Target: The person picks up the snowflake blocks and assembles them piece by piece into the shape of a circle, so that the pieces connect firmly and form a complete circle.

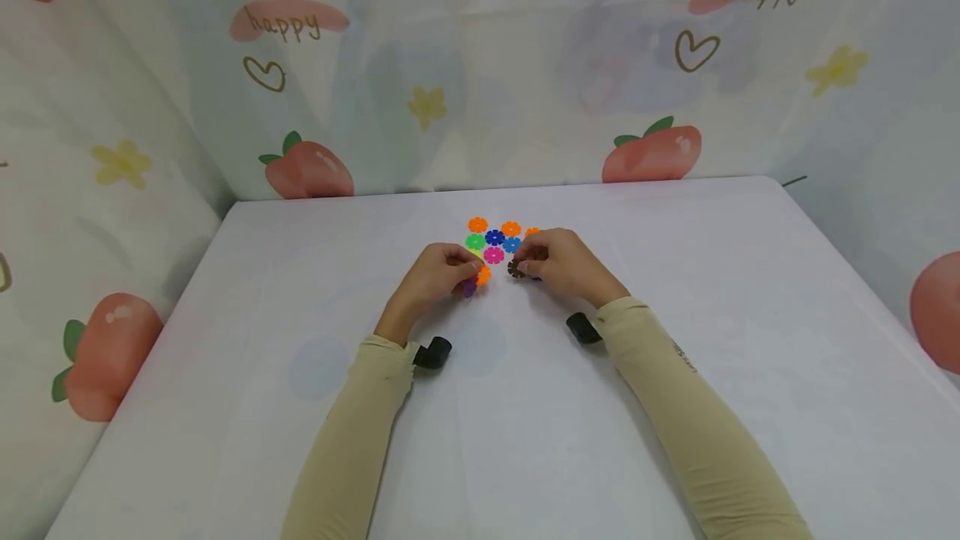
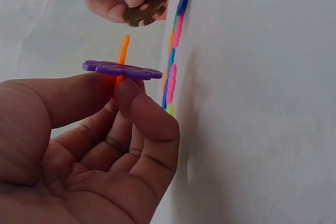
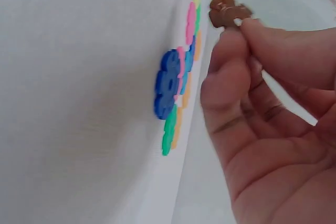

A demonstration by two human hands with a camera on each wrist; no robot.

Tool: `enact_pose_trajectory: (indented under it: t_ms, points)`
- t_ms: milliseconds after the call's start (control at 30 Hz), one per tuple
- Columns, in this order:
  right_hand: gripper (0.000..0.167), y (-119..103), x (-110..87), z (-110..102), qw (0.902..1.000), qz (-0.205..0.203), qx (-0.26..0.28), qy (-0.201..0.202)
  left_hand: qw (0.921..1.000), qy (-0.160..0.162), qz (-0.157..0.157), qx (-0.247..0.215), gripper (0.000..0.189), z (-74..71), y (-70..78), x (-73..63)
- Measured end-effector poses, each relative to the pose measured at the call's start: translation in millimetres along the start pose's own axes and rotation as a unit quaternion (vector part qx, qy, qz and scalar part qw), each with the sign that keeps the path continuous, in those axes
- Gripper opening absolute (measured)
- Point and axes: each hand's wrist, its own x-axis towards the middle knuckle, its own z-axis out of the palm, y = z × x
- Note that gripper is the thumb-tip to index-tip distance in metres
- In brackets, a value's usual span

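My left hand (image 1: 438,275) pinches two interlocked snowflake discs between thumb and fingers. One is a purple snowflake disc (image 2: 122,70), lying nearly flat in the left wrist view; the other is an orange snowflake disc (image 2: 124,48), slotted across it on edge. Opposite, my right hand (image 1: 566,263) holds a brown snowflake disc (image 3: 227,13) by its edge between thumb and index finger. The brown disc is apart from the orange and purple pair, with a small gap between the hands. Both hands are raised above the table, near the loose discs.
Loose snowflake discs lie on the white table (image 1: 480,440) beyond the hands, among them a pink one (image 1: 493,255), a green one (image 1: 476,242) and a dark blue one (image 3: 167,85). The right hand partly covers some. A patterned cloth (image 1: 487,48) hangs behind the table.
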Motion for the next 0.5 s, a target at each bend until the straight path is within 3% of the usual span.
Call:
enact_pose_trajectory:
  t_ms: [233, 500]
  points:
    - [0.008, -6.8, -2.2, -0.3, 0.9974, -0.027, 0.066, 0.006, 0.9999, -0.002, 0.013, -0.009, 0.019, 2.7, 3.2, -0.9]
    - [0.013, -11.6, -2.8, 6.6, 0.9959, -0.060, 0.068, 0.001, 0.9998, -0.004, 0.005, -0.020, 0.020, 6.1, 4.4, 0.7]
